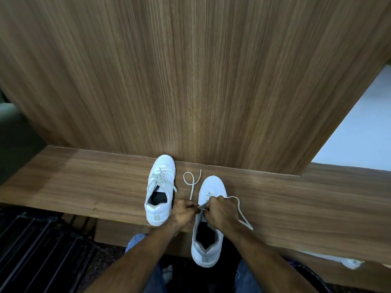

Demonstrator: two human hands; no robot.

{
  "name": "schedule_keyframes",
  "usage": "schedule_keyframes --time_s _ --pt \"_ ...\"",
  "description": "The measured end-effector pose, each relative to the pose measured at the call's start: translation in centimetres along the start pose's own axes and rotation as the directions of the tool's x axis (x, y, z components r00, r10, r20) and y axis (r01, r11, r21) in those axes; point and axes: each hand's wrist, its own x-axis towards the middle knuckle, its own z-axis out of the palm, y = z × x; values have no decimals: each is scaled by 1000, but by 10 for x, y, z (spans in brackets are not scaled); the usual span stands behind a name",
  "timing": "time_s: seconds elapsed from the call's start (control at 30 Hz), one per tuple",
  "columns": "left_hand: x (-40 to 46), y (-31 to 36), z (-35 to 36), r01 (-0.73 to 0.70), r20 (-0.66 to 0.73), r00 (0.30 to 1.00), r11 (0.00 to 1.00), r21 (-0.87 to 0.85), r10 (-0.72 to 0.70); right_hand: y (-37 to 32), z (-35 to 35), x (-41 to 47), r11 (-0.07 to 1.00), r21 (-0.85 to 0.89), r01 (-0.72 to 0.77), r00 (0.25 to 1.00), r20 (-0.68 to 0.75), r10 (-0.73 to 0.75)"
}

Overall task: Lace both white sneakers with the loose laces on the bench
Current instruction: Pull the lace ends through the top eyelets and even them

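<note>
Two white sneakers stand on the wooden bench [84, 182], toes toward the wall. The left sneaker [160, 189] is laced, its lace ends lying loose over its sides. The right sneaker [208, 229] hangs with its heel over the bench's front edge. Its off-white lace [191, 182] runs from the eyelets, one end looping on the bench between the shoes, the other trailing right past the shoe. My left hand [184, 212] pinches the lace beside the shoe's left edge. My right hand [220, 212] grips the lace over the tongue, hiding the upper eyelets.
A tall wood-grain panel [190, 81] rises directly behind the bench. Dark slatted flooring [42, 250] lies at the lower left. My knees in blue jeans [135, 242] sit under the bench edge. A pale floor [359, 127] shows at the right.
</note>
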Motion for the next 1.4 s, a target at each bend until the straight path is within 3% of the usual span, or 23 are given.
schedule_keyframes --time_s 0.17,0.33,0.5,0.6,0.67,0.73,0.8,0.9,1.0,1.1,1.2,1.3,1.4 --pt "-2 1 1 27 0 1000 999 -23 -27 -1 2 1 1000 22 -10 1000 13 10" --pt "-6 7 1 174 51 985 963 -207 -167 2 6 2 991 134 -33 998 49 26" --pt "-2 20 4 167 17 986 986 -1 -167 5 7 -1 982 185 -32 999 35 25" --pt "4 26 -2 78 8 997 983 164 -80 13 5 -4 986 169 -4 1000 -5 5" --pt "4 33 -10 69 -17 997 997 27 -69 19 3 -5 986 164 9 999 -47 -1" --pt "6 49 -22 106 -30 993 963 -250 -117 23 1 -8 988 154 14 998 -63 -5" --pt "14 68 -40 97 -23 992 876 -472 -122 23 -2 -10 993 120 7 999 -49 -1" --pt "24 100 -71 -14 -70 996 671 -742 -57 21 -5 -14 995 96 -14 1000 -10 15" --pt "25 115 -90 -171 -222 975 530 -830 -32 21 -2 -18 989 141 -44 998 43 38" --pt "25 93 -73 -118 -208 977 682 -721 -50 22 1 -23 983 172 -70 995 81 56" --pt "13 47 -35 109 -87 983 889 -445 -164 22 4 -26 971 218 -103 993 81 88" --pt "0 13 -3 270 83 963 942 -200 -258 21 6 -28 960 243 -139 989 91 120" --pt "-1 4 11 179 57 983 975 -130 -172 20 6 -27 959 251 -129 989 96 108"
